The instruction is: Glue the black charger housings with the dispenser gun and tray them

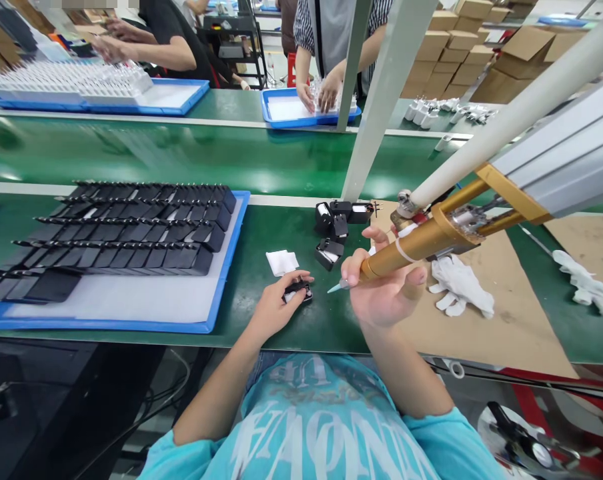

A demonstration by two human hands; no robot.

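Short-sleeved turquoise shirt (326,417), white lettering (287,443)

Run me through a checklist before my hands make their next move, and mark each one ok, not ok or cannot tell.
1. Black part steadied: ok; your left hand holds it at the green bench.
2. Gold tool in hand: ok; your right hand grips it near its teal tip.
3. Teal tip touching the black part: not ok; a gap shows between them.
4. Anything at the tip's opening: cannot tell; it is too small to see.
5. Loose black parts away from the tip: ok; they lie beyond it.
6. Blue tray apart from your left hand: ok; it lies to the left.
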